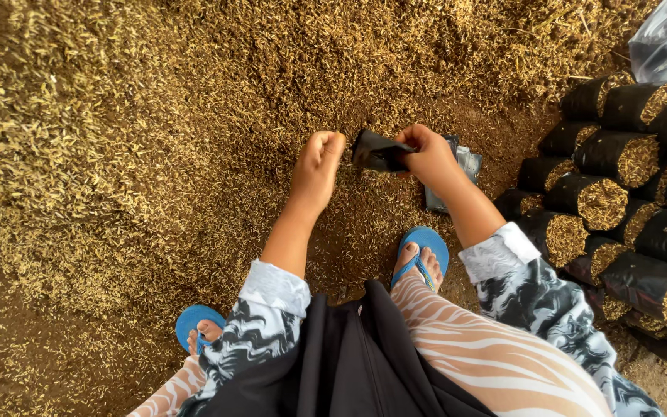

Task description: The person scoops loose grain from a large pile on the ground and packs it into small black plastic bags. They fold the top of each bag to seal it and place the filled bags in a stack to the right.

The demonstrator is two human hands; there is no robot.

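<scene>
Head view shows me the right hand (426, 154) pinching a small black bag (380, 151), its long axis lying roughly level and pointing toward the left hand (316, 166), which is curled into a fist just beside the bag's free end, possibly full of husk, though I cannot tell. Beyond the bag the husk heap (156, 116) spreads wide with free room, while on the bag's far right the stacked filled black bags (619, 162) wall that side, and flat spare bags (457, 174) lie under the right wrist.
</scene>
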